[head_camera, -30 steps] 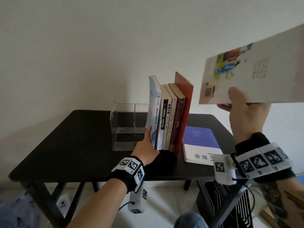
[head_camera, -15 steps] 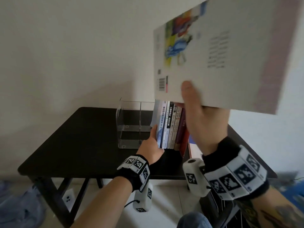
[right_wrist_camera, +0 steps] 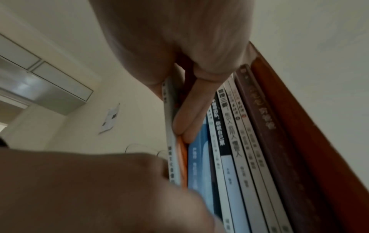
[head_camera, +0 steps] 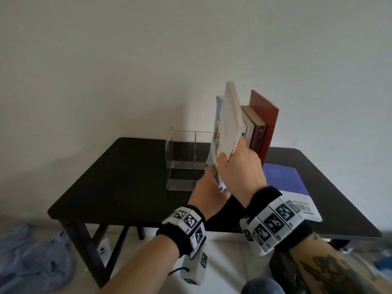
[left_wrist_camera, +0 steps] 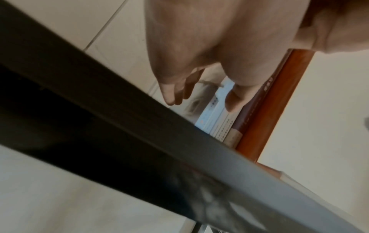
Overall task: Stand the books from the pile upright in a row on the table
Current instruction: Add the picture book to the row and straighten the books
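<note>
Several books stand upright in a row (head_camera: pixel 254 128) on the black table (head_camera: pixel 127 177), with a tall red book (head_camera: pixel 266 122) at its right end. My right hand (head_camera: pixel 233 160) grips a white book with a colourful cover (head_camera: pixel 228 124), held upright and slightly tilted against the row's left end. In the right wrist view its fingers (right_wrist_camera: pixel 185 113) lie between that thin book (right_wrist_camera: pixel 171 141) and a blue spine (right_wrist_camera: pixel 197 157). My left hand (head_camera: pixel 209 187) sits low at the row's left end, with straight fingers (left_wrist_camera: pixel 171 94) and the thumb (left_wrist_camera: pixel 232 100) on the spines. A blue book (head_camera: pixel 284 179) lies flat to the right.
A clear acrylic stand (head_camera: pixel 184 158) sits just left of the row, close to the incoming book. The wall is right behind the books. A blue cloth (head_camera: pixel 31 262) lies on the floor at the left, and a dark object (head_camera: pixel 282 270) stands under the table's right side.
My right hand brought the white book down from high on the right, turned it upright and set it at the row's left end. My left hand stayed at the row's base.
</note>
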The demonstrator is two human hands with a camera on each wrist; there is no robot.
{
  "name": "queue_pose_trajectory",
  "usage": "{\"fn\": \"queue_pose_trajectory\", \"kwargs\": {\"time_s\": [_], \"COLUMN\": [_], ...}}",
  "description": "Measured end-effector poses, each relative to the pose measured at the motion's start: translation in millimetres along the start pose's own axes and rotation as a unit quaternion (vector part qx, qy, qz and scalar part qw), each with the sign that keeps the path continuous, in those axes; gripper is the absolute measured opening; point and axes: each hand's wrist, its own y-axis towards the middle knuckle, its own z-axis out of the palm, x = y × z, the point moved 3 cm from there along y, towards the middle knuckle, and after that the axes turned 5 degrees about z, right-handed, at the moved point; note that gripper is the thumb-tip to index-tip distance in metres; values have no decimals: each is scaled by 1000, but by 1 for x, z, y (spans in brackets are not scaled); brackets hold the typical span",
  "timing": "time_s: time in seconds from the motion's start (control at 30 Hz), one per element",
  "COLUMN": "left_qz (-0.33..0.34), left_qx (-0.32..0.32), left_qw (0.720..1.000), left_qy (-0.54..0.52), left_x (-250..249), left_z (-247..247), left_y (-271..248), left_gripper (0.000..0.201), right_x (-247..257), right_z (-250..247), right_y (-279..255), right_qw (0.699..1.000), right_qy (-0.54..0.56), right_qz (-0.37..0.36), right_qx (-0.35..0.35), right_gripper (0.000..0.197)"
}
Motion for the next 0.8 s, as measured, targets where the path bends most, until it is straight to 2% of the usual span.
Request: {"fn": "queue_pose_trajectory", "kwargs": {"time_s": [0.07, 0.17, 0.37, 0.63, 0.8], "left_qz": [35, 39, 22, 5, 11], "left_qx": [-19, -29, 26, 82, 80], "left_qw": [999, 999, 999, 996, 997], "left_qy": [-2, -10, -4, -18, -11], "left_x": [-4, -3, 5, 18, 23], "left_z": [-2, -4, -2, 0, -3], "left_y": [-2, -4, -2, 7, 11], "left_gripper": [55, 53, 54, 73, 67], "right_x": [-3, -8, -21, -35, -39], "right_z": [5, 12, 20, 29, 32], "right_y": [2, 1, -5, -9, -8], "right_qw": [1000, 999, 996, 998, 998], "right_qy": [-6, -27, -83, -60, -62], "right_qz": [12, 19, 2, 12, 15], "right_qx": [3, 5, -11, 3, 1], "right_gripper": [16, 20, 44, 38, 38]}}
